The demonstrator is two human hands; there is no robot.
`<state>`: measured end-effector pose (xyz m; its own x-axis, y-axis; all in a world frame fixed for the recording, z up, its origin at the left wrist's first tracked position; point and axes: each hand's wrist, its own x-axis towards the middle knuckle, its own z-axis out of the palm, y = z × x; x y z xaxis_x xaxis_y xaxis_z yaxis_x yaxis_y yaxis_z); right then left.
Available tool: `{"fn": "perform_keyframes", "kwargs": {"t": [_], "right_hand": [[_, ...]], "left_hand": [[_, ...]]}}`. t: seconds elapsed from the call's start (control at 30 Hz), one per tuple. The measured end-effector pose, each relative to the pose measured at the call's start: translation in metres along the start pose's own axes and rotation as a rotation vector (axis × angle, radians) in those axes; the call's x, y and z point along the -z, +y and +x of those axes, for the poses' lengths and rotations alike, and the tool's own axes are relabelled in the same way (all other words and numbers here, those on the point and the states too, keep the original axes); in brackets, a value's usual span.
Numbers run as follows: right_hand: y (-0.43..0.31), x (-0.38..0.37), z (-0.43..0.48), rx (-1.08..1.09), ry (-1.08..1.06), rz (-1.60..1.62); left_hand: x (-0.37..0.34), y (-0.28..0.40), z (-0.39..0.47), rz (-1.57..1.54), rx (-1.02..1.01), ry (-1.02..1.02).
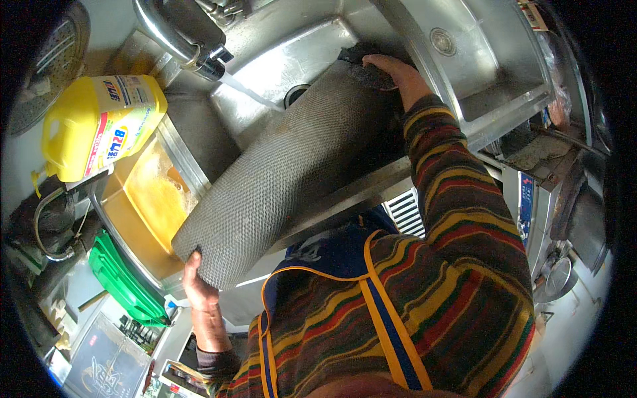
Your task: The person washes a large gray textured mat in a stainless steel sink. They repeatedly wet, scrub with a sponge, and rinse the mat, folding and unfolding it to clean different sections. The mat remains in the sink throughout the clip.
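Note:
A long grey mesh cylinder lies aslant over a stainless steel sink, its upper end down in the basin. My left hand grips its near end, thumb on the mesh and the other fingers hidden behind it. At the far end my right hand holds the dark rim; most of those fingertips are out of sight. Water pours from a chrome faucet into the basin, beside the round drain, which the cylinder partly covers.
Left of the basin is a compartment of yellowish, foamy liquid. A yellow detergent jug stands above it. A green plastic container sits below. Another sink basin adjoins on the right, behind a raised steel divider.

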<state>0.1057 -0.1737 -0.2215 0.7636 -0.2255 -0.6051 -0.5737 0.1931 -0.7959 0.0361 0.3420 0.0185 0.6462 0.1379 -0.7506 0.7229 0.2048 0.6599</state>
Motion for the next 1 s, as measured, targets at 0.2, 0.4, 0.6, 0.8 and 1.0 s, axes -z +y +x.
{"fn": "perform_keyframes", "kwargs": {"t": [0.2, 0.4, 0.6, 0.8, 1.0], "right_hand": [[-0.045, -0.060, -0.002, -0.168, -0.053, -0.074], [-0.073, -0.127, 0.043, -0.105, -0.427, 0.007], [-0.047, -0.128, 0.066, 0.027, -0.152, -0.169], [-0.058, -0.145, -0.029, 0.503, 0.134, -0.295], [-0.051, -0.206, -0.099, 1.224, -0.428, -0.695]], "left_hand": [[0.048, -0.014, -0.047, 0.132, -0.284, 0.027], [0.065, -0.053, -0.088, 0.023, -0.325, 0.193], [0.029, -0.072, -0.104, 0.156, -0.366, 0.248], [0.015, -0.074, -0.112, 0.187, -0.297, 0.209], [0.022, -0.073, -0.109, 0.171, -0.276, 0.229]]}}
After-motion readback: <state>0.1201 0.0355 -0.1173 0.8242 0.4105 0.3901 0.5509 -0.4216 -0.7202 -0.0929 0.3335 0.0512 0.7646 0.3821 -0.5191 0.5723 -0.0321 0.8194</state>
